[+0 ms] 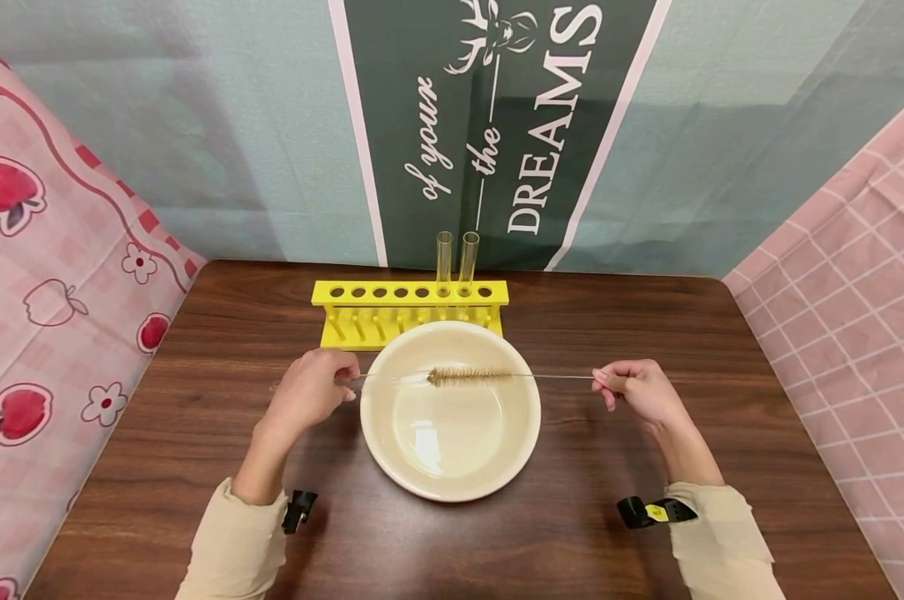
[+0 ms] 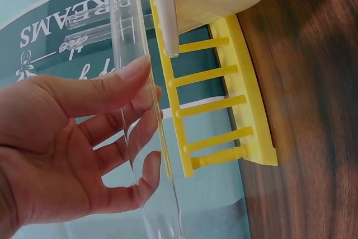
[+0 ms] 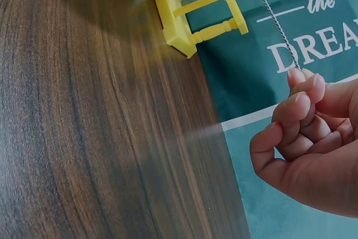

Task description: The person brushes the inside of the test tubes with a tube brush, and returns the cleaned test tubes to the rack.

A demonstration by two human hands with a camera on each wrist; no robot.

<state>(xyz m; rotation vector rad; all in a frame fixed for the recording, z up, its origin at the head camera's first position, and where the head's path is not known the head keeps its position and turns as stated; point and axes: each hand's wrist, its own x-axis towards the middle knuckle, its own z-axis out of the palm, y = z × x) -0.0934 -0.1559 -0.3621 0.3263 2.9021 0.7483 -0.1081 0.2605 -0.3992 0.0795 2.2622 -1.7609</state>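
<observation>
My left hand [image 1: 312, 390] grips a clear glass tube [image 2: 152, 194] between thumb and fingers, held level at the basin's left side. The right hand [image 1: 641, 390] pinches the end of a thin twisted wire [image 3: 274, 18], the handle of a brush. The brush's tan bristles [image 1: 470, 377] lie over the cream basin [image 1: 452, 492], close to the tube's open end; whether the tip is inside the tube I cannot tell. In the right wrist view the fingertips close on the wire.
A yellow rack [image 1: 410, 292] stands behind the basin, partly hidden by its rim, with two upright glass tubes [image 1: 468, 262] near its right end. Patterned cloths [image 1: 272, 150] hang behind and at both sides of the brown wooden table [image 1: 571, 533].
</observation>
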